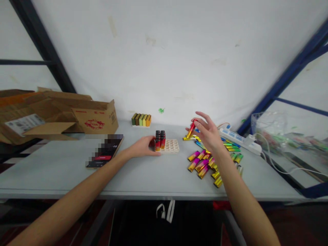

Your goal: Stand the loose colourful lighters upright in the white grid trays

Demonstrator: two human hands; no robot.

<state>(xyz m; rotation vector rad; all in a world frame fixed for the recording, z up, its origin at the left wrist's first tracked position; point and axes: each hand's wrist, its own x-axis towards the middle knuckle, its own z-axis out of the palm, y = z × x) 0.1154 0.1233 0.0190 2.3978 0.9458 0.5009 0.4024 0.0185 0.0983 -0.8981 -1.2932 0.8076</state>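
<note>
Between the fingertips of my right hand (pixel 206 130), a shiny red-and-gold tube (pixel 191 130) is held tilted above the table. It resembles a lighter casing, though its exact kind is unclear. My left hand (pixel 143 146) grips the left end of a small cream tray (pixel 172 146) with round holes. Several red-and-gold tubes with black tops (pixel 160 139) stand upright in the tray's left part; holes show on its right. Under and around my right forearm lie loose metallic tubes (pixel 202 164) in purple, gold, green and blue, partly hidden by the arm.
Another filled tray (pixel 141 120) of green-to-yellow tubes stands against the wall. A phone or tablet (pixel 105 152) lies left, before open cardboard boxes (pixel 94 118). A white power strip (pixel 241 140) with cables and a clear plastic bag (pixel 271 131) are on the right.
</note>
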